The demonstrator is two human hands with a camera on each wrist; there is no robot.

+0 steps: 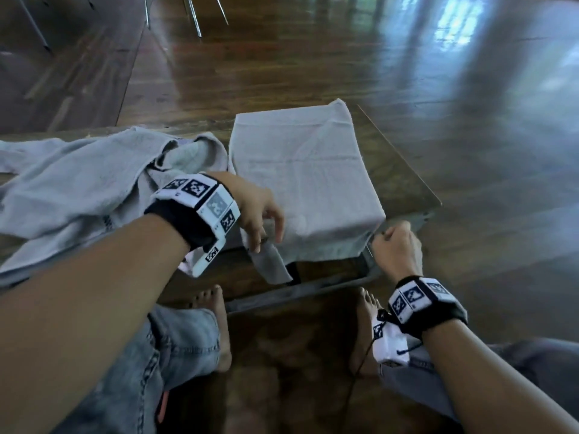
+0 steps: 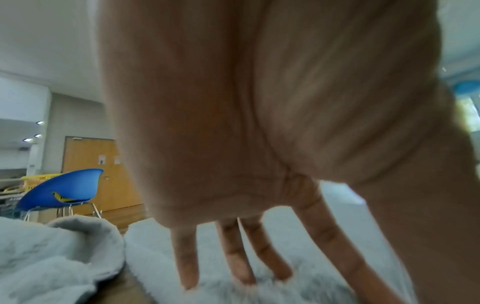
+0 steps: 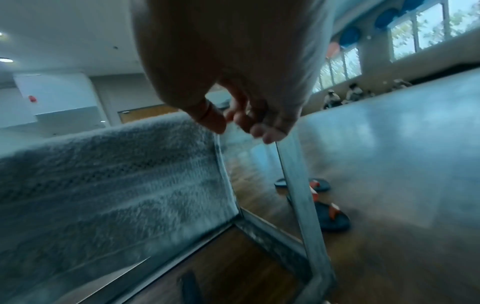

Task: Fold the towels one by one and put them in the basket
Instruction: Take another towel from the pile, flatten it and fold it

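The left hand is nearest, its fingers straight and resting on the near-left edge of the flat towel. This towel lies on the table, with its long axis running away from the person. The right hand seems to pinch the near-right corner, though blur hides it. The crumpled towel waits on the left.

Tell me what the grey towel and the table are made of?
The spread towel looks like soft terry cloth: fuzzy loops and woven bands show in the right wrist view. The table seems to have a glossy wood-look top and a dull grey metal frame.
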